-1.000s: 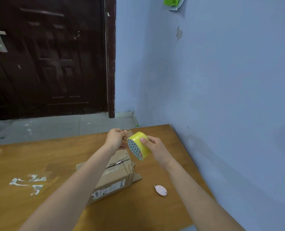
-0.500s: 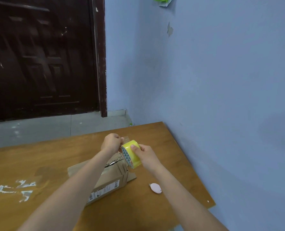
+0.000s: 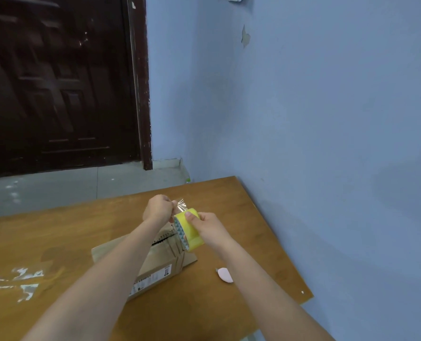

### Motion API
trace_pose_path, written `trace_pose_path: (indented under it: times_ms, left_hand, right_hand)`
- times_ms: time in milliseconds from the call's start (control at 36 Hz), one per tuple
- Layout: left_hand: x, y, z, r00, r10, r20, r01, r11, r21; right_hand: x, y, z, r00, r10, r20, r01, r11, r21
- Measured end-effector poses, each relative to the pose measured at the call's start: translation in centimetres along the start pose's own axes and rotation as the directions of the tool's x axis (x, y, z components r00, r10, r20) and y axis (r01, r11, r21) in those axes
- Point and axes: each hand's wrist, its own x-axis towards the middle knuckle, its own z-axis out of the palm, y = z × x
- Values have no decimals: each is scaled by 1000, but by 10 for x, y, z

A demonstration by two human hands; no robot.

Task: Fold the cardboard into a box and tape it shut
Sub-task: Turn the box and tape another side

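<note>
We held both forearms out over the cardboard box on the table. Our right hand gripped the yellow tape roll above the box's 2 o'clock corner. Our left hand, at the roll's 10 o'clock, seemed to pinch its clear tape end.

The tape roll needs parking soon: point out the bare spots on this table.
Bare wood lies between the brown cardboard box and the table's far edge, and near the edge in front of the small pink oval object. The white tape scraps clutter the left.
</note>
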Motion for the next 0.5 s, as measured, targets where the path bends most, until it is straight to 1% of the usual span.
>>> trace_pose_path:
  times_ms: [111,222,361,444,500]
  left_hand:
    - [0,-2,2,1000,-5,-4,5,1000,18]
    - [1,-4,7,1000,-15,-18,15,999,36]
    - [4,-7,9,999,-25,-32,27,998,48]
    - [3,-5,9,999,-28,-24,29,998,64]
    - [4,-5,8,999,-31,-21,33,997,67]
  right_hand:
    - [-1,3,0,1000,-10,3,10,1000,-9]
    - [-2,5,1,1000,14,10,-13,1000,-20]
    - [-5,0,-3,998,33,61,-32,999,-23]
    - [-6,-6,-6,996,36,81,-29,996,-86]
    - [-7,-7,-7,994,8,110,11,986,-168]
